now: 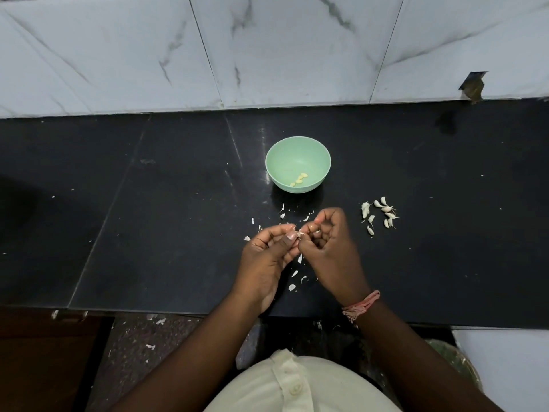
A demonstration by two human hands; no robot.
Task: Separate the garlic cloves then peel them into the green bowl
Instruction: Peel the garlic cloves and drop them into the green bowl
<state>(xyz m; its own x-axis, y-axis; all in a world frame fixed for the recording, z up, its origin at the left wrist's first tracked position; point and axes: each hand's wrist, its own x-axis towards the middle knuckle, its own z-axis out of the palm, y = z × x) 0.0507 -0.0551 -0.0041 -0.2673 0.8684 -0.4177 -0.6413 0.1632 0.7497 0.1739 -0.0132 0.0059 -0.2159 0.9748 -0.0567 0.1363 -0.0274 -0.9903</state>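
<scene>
a garlic clove (299, 231) sits pinched between both hands over the black counter (178, 233), just in front of the person's chest and on the near side of the green bowl (298, 164). only a small pale bit of it shows between the fingertips. both forearms come up from the bottom edge and converge at the middle. the left hand (267, 257) is turned palm-inward, thumb on top, its thumb and forefinger closed on the clove's left end. the right hand (329, 248) has all its fingers curled in, knuckles raised, the fingertips nipping the clove's right end; a band of pink thread (361, 306) circles that wrist. the two hands touch at the fingertips.

white peel scraps (292, 286) lie scattered on the counter under and around the hands, some between the hands and the bowl. to the right of the right hand, well apart from it, a loose cluster of unpeeled cloves (380, 214) rests on the counter. farther back, the bowl stands upright with a few yellowish peeled cloves (298, 179) on its near inner side. beyond it the counter meets a grey-veined marble wall (267, 49).
</scene>
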